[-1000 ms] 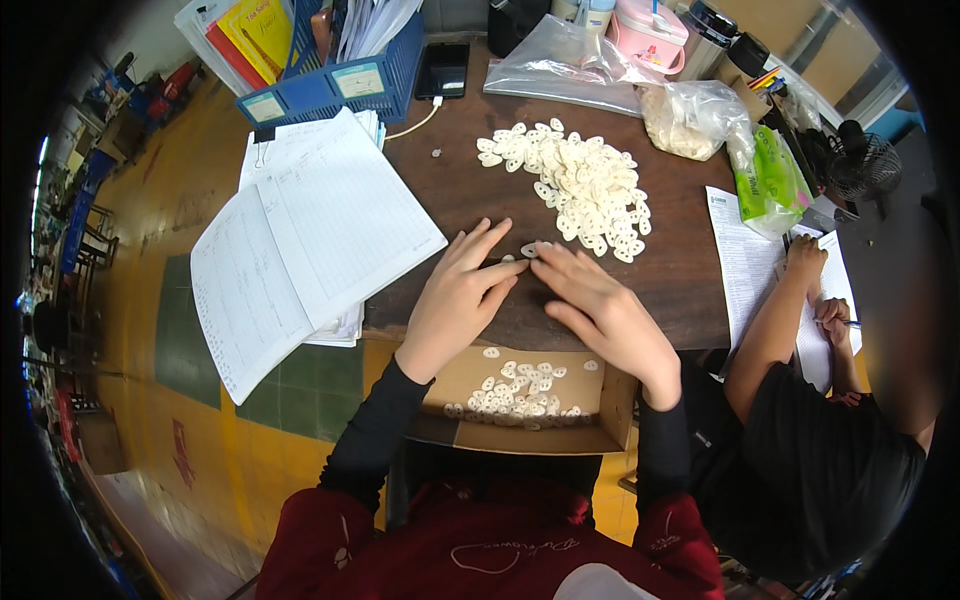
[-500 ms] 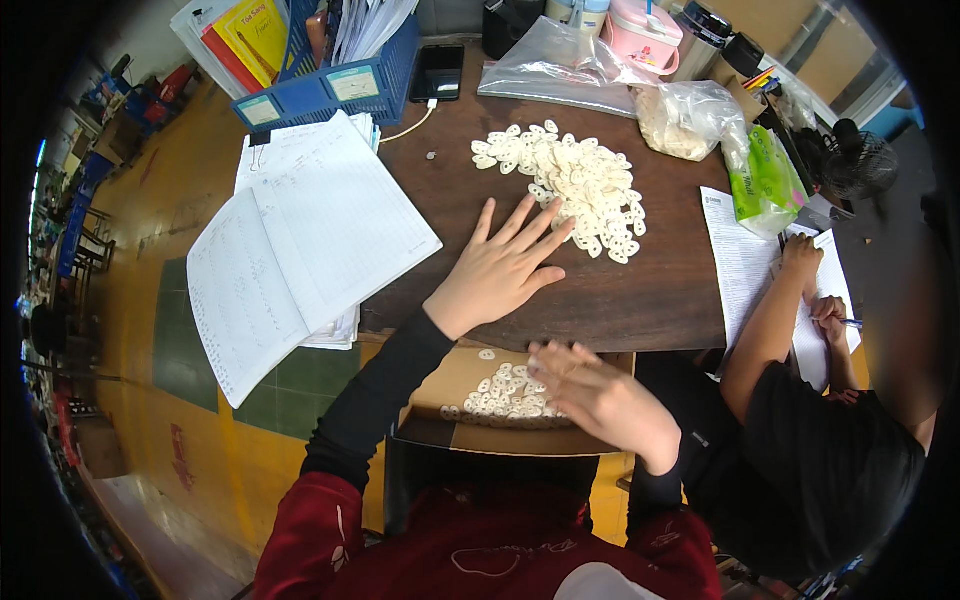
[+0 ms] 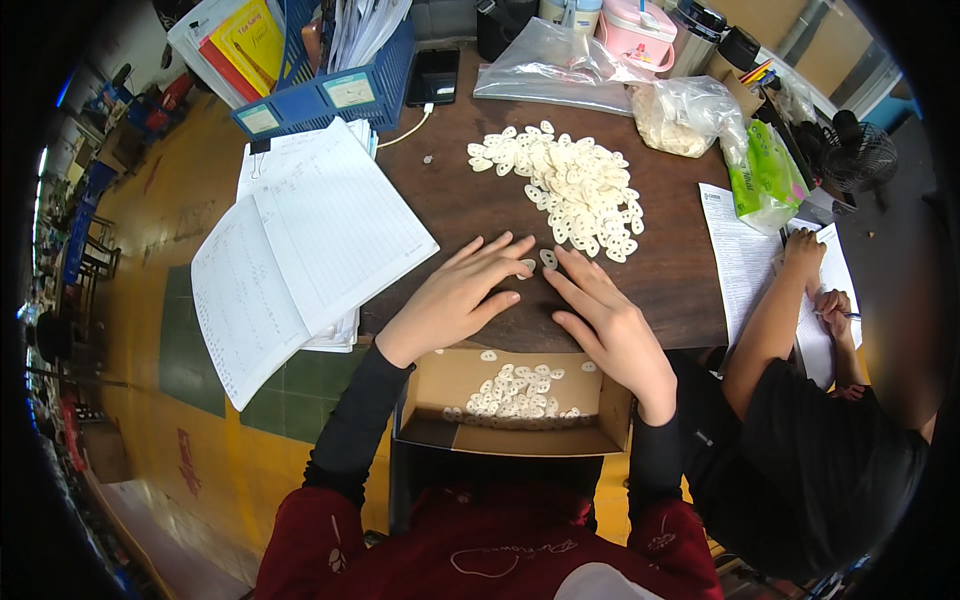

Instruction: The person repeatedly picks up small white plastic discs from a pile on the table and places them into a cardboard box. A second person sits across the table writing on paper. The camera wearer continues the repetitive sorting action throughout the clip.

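Note:
My left hand lies over the dark wooden tabletop with its fingers stretched out. One small cream, flat oval piece with holes is at its fingertips, partly covered by them. My right hand is beside it, fingers extended, the fingertips close to a second such piece; whether they touch it I cannot tell. Just beyond both hands spreads a heap of the same cream pieces. Below my hands, at the table's near edge, an open cardboard box contains many more of them.
An open notebook on papers lies at the left, near a blue file basket and a phone. Plastic bags and a pink container stand at the back. A co-worker's arm rests on papers at the right.
My right hand has moved up from over the box to the tabletop. My left hand has drawn back from the heap toward me, and two pieces now lie apart at my fingertips.

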### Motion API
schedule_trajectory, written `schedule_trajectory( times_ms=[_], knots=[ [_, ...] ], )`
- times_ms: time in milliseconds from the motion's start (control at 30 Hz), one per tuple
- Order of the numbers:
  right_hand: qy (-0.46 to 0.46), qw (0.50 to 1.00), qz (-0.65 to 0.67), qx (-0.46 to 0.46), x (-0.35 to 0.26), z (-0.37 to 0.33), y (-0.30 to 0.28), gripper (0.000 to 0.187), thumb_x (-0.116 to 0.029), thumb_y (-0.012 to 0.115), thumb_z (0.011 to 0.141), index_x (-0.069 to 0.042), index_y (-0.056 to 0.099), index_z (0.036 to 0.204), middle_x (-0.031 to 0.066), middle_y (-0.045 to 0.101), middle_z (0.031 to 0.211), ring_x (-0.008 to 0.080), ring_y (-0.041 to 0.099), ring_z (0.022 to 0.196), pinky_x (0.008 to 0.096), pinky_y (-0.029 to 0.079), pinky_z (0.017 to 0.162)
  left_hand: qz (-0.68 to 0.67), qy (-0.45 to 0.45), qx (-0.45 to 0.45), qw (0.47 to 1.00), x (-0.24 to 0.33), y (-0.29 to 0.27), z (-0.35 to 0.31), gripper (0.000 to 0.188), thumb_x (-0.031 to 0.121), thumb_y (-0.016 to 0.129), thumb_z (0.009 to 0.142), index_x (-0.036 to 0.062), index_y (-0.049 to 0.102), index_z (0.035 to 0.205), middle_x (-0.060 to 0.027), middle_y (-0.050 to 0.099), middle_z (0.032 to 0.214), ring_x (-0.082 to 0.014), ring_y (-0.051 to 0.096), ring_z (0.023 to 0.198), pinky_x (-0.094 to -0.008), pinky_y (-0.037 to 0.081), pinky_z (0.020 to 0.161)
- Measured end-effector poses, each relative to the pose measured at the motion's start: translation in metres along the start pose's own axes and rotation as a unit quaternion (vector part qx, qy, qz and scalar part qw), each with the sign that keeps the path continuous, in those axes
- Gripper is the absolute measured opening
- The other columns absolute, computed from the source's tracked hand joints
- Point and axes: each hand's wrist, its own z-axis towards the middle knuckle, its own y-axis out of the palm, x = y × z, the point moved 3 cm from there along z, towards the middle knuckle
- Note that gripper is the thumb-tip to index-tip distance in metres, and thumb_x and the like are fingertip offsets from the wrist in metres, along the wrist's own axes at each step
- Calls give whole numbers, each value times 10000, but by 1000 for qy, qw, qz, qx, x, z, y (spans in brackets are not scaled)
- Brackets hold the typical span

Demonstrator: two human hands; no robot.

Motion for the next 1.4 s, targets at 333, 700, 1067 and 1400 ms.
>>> schedule_trajectory(
  times_ms=[333, 700, 1067, 1400],
  knots=[
    [-5, 997, -50, -51, -1, -11, 16, 443, -155, 710, 978, -61, 665, 1408, 145, 594, 1527, 331, 548, 1432, 466, 431, 1211, -45, -53, 118, 991, -10, -1, 3, 384, 78, 644, 1019, 86, 601, 1400, -124, 524, 1603, -342, 458, 1509, -472, 392, 1228],
    [-26, 995, -95, -18, -6, 8, 33, 549, -203, 736, 948, -71, 610, 1466, 158, 573, 1542, 327, 561, 1409, 495, 447, 1183, 56, -38, 101, 993, -12, 3, 5, 469, 195, 578, 1070, 125, 555, 1533, -151, 499, 1614, -375, 433, 1510, -508, 351, 1249],
    [-108, 982, 33, -149, -45, -71, 11, 364, -253, 772, 934, -86, 776, 1257, 75, 682, 1439, 260, 617, 1365, 467, 427, 1220, 169, 39, 28, 984, -7, 34, 56, 534, 314, 509, 1122, 193, 426, 1635, -30, 354, 1729, -304, 331, 1584, -517, 228, 1301],
    [-25, 999, -33, 25, -5, -27, -10, 411, -148, 763, 920, -44, 720, 1315, 162, 655, 1443, 346, 645, 1297, 499, 486, 1148, -12, 67, -42, 997, 0, 10, 4, 354, 217, 637, 1056, 163, 673, 1404, -3, 564, 1587, -257, 439, 1533, -531, 271, 1294]
  ],
)
